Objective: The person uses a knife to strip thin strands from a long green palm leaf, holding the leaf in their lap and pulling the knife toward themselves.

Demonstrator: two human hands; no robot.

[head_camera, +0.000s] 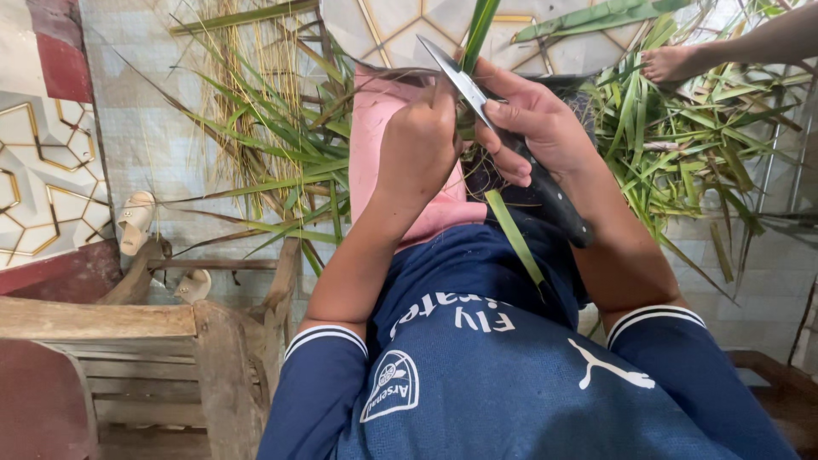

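My right hand (532, 123) grips a knife with a black handle (554, 204); its steel blade (452, 72) points up and to the left. My left hand (417, 145) is closed around a long green leaf (477, 30) just left of the blade. The blade lies against the leaf where both hands meet. A strip of the same leaf (515, 238) hangs down between my arms over my blue shirt. The leaf's part inside my left fist is hidden.
Piles of green and dry leaves (682, 136) lie on the tiled floor, left and right. Another person's bare foot (669, 61) rests at the upper right. A wooden chair (196, 341) stands at the lower left, with pale sandals (136, 221) beside it.
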